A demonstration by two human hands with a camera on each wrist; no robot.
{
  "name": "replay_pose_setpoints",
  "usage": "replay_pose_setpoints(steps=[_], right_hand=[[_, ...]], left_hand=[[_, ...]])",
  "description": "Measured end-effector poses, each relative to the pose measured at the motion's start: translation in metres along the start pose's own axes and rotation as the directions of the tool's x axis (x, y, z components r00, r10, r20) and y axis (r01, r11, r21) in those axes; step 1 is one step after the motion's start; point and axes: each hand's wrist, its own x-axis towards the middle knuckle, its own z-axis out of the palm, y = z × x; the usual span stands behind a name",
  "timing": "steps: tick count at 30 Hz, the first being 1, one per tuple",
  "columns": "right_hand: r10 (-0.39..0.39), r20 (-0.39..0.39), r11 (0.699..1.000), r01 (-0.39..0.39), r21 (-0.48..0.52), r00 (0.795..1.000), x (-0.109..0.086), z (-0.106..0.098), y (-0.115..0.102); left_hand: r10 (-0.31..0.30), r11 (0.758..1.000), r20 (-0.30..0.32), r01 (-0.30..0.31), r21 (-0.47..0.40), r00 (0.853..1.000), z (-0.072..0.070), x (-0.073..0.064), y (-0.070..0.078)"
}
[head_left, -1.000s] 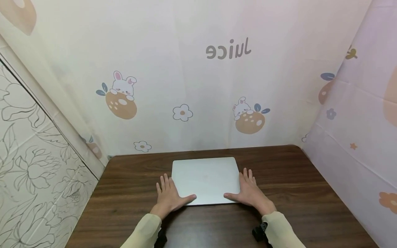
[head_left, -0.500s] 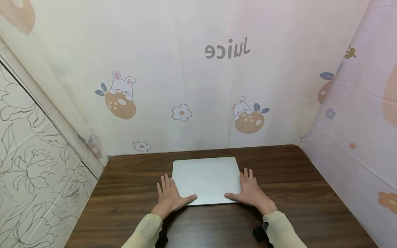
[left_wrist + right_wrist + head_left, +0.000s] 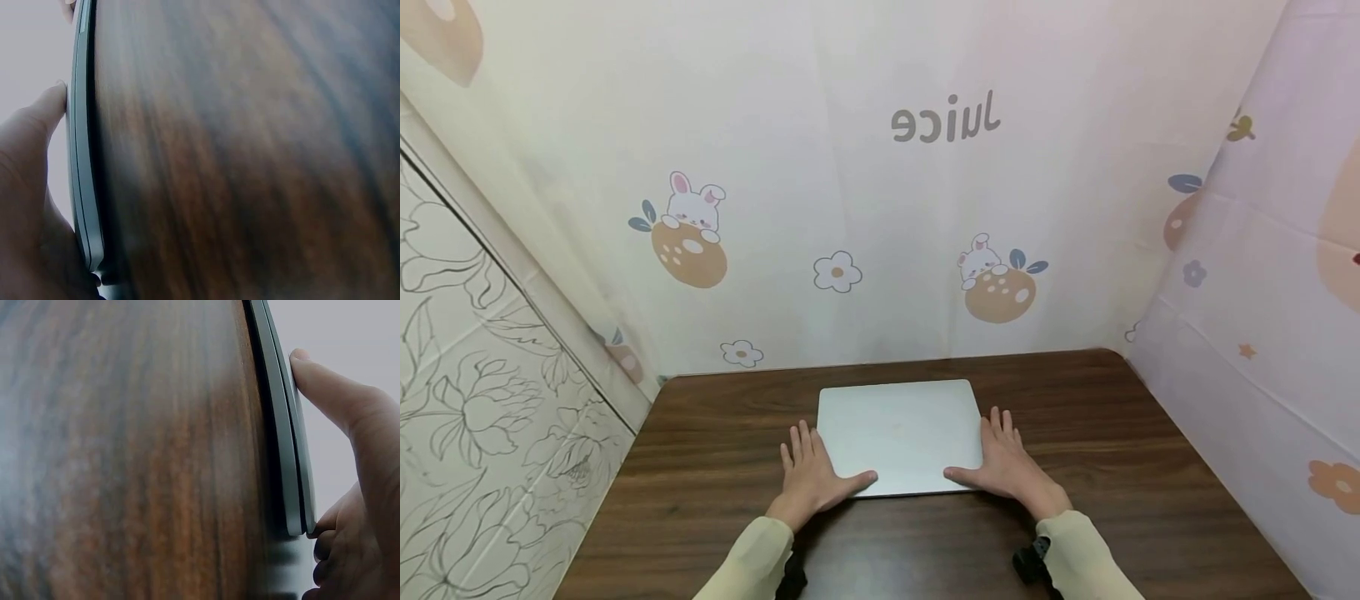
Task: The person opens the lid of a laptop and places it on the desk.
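Observation:
A closed silver laptop [image 3: 898, 437] lies flat on the brown wooden table, its lid facing up. My left hand [image 3: 808, 479] rests at its left side with fingers straight and spread, and the thumb lies on the lid near the front left corner. At the opposite side, my right hand [image 3: 1007, 467] mirrors this, fingers extended along the right edge and thumb on the lid. The left wrist view shows the laptop's front edge [image 3: 81, 144] beside the left thumb [image 3: 50, 106]. In the right wrist view, the right thumb [image 3: 331, 390] touches the lid.
Around the laptop spreads the dark wood-grain table [image 3: 895, 550]. Behind it hangs a pale curtain [image 3: 887, 200] printed with rabbits, fruit and flowers. Another printed cloth [image 3: 1247, 275] borders the right, and a flower-line panel [image 3: 490, 417] the left.
The head view shifts slightly to the right. Both hands and the laptop keep their places on the table.

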Motion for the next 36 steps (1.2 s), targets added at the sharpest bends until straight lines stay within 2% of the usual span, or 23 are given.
replay_pose_setpoints(steps=[10, 14, 20, 28, 36], right_hand=[[0.019, 0.026, 1.0, -0.02, 0.017, 0.999, -0.003, -0.004, -0.001], [0.024, 0.036, 1.0, -0.025, 0.014, 0.999, -0.004, -0.005, -0.002], [0.024, 0.039, 1.0, -0.025, 0.001, 0.999, -0.003, -0.007, -0.004], [0.041, 0.052, 0.999, -0.042, 0.005, 0.998, -0.003, -0.007, -0.006], [0.03, 0.047, 1.0, -0.03, -0.003, 0.998, -0.003, -0.009, -0.006]], left_hand=[[0.011, 1.0, -0.009, -0.011, -0.021, 1.0, 0.002, 0.002, 0.001], [0.041, 0.999, -0.024, -0.041, -0.025, 0.999, 0.0, 0.002, -0.005], [0.088, 0.996, -0.038, -0.089, -0.01, 0.995, -0.01, -0.006, -0.019], [0.108, 0.994, 0.024, -0.108, -0.021, 0.994, -0.017, -0.015, -0.033], [0.149, 0.989, 0.046, -0.149, 0.0, 0.988, -0.015, -0.017, -0.044]])
